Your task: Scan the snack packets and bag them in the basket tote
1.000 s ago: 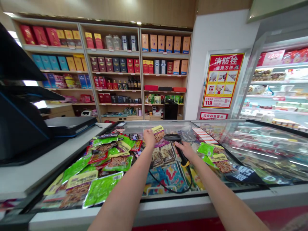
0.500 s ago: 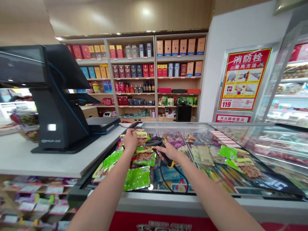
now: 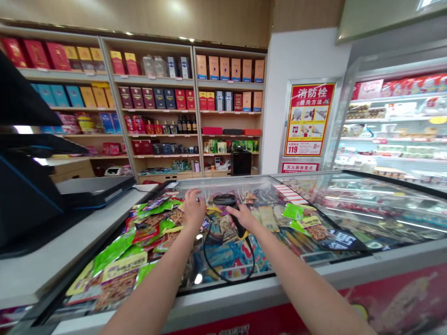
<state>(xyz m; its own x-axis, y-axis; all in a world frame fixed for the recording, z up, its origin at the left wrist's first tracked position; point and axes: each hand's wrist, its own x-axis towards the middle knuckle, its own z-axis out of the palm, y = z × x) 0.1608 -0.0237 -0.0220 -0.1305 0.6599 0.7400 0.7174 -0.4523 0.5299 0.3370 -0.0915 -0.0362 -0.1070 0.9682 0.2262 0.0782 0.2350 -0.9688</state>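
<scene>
My right hand is wrapped round the handle of a black and yellow handheld scanner, whose cable loops down over the freezer's glass top. Left of the scanner, my left hand is raised over the glass with its fingers apart and bent, holding nothing that shows. A spread of green, red and yellow snack packets lies on the glass to the left of and beneath my left forearm. More snack packets lie on the glass to the right of the scanner.
A counter with a black weighing scale and a dark terminal stands at the left. The freezer's front rim runs across nearest me. Shelves of boxes and bottles stand behind. A black bag lies on the freezer at the right.
The view has turned right. My left hand has come off the packets and its fingers have opened. More packets show at the left, and my right hand still grips the scanner.
</scene>
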